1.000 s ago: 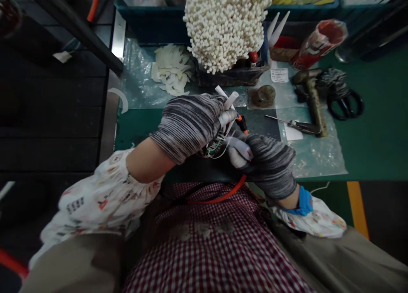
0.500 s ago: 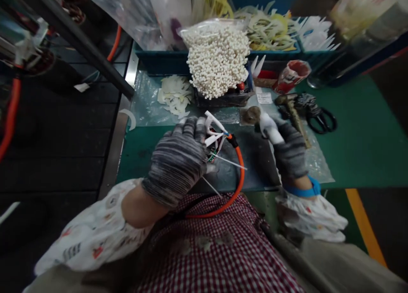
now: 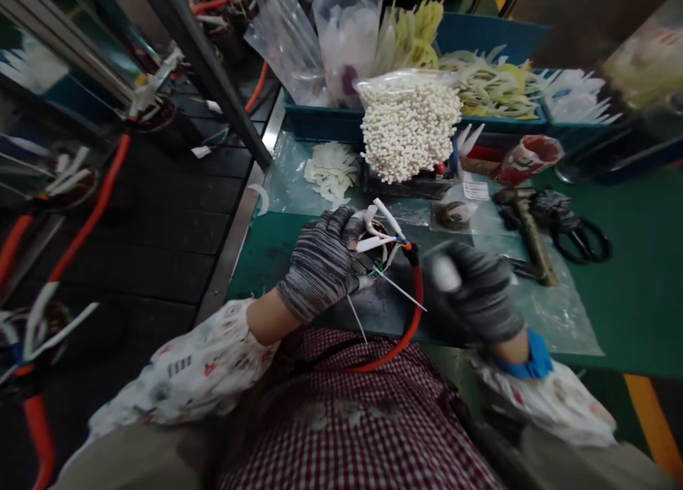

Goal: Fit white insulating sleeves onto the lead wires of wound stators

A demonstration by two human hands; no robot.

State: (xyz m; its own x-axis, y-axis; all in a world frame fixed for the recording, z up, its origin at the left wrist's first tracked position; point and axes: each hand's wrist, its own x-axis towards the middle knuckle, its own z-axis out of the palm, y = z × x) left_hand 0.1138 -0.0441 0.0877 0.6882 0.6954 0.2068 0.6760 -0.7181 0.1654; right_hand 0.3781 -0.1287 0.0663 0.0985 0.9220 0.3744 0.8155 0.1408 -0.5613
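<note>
My left hand, in a grey striped knit glove with whitish fingertips, is closed around a wound motor stator. White sleeved leads stick out of its top, and thin white strands trail below. An orange cable runs from the leads down toward my lap. My right hand, gloved alike with a white fingertip, is raised over the bench to the right of the cable. Motion smears its fingers, so whether it holds anything is unclear. Just beyond it lies a small clear packet.
A hammer and black-handled scissors lie at the right. Behind the stator stand a bag of small white tubes and blue bins of sleeves. A metal post rises at the left, near more orange-cabled parts.
My right hand has come away from the small packet, nearer to me, and is now blurred. My left hand keeps its grip on the stator. The whole view has shifted, showing more at the left.
</note>
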